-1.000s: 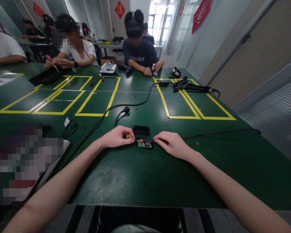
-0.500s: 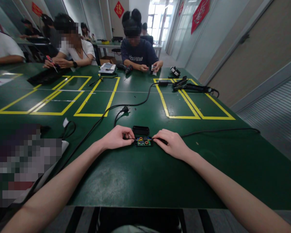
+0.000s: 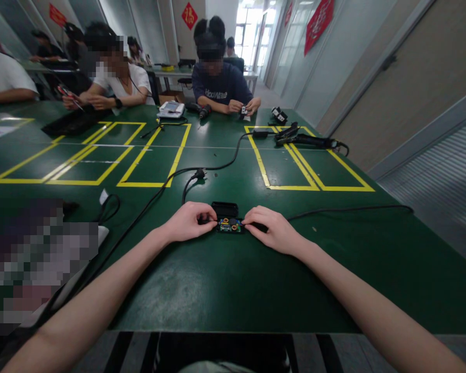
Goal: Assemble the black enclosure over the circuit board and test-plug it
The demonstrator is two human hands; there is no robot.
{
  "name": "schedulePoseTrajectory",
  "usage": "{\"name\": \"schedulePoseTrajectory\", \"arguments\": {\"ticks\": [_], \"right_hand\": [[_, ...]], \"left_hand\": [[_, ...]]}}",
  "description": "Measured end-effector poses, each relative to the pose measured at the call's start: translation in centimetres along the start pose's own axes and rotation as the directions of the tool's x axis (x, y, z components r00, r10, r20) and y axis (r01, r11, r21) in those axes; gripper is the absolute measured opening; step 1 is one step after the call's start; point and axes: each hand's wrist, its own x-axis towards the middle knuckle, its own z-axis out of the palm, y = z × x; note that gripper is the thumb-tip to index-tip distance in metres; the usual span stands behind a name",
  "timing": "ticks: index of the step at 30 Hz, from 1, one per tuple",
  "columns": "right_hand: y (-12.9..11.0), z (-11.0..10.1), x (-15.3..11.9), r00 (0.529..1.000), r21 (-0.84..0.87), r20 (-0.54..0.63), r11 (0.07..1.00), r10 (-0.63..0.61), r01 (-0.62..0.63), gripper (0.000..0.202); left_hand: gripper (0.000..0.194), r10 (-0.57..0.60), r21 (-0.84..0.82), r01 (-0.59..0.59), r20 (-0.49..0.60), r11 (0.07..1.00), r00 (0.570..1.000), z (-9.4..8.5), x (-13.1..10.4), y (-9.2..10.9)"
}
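Green bench (image 3: 233,290) fills most of my view, marked out with yellow tape (image 3: 147,184) towards its far side. Near its middle I see a small black case (image 3: 230,232) lying open, the circuit board (image 3: 225,227) facing up inside it. Its cover (image 3: 224,210) lies just beyond, hollow side up. My left hand (image 3: 188,220) is at the case's left end, fingers pinched closed on the left lead (image 3: 204,220); my right hand (image 3: 274,228) mirrors it at the other end, fingers closed on the right lead (image 3: 261,226).

Beyond my left hand I make out a plug (image 3: 200,174), with a long black cord (image 3: 151,199) curving past it. Farther off, a drill (image 3: 204,111) lies beside a white device (image 3: 171,110). Across from me, a person in a dark shirt (image 3: 221,85) handles a small black-and-white part (image 3: 244,110); I cannot tell what it is.
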Motion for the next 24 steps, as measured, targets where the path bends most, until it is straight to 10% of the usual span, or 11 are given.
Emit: {"name": "schedulePoseTrajectory", "arguments": {"ticks": [12, 24], "right_hand": [[-0.5, 0.9, 0.3, 0.999, -0.068, -0.026, 0.997, 0.043, -0.045, 0.018], [0.7, 2.5, 0.3, 0.973, -0.057, -0.134, 0.979, 0.187, -0.196, 0.025]], "left_hand": [[0.045, -0.156, -0.095, 0.156, 0.001, 0.983, 0.988, 0.0, 0.5, -0.4], [0.025, -0.078, 0.001, 0.078, 0.007, 0.997, 0.997, 1.1, 0.5, 0.0]]}}
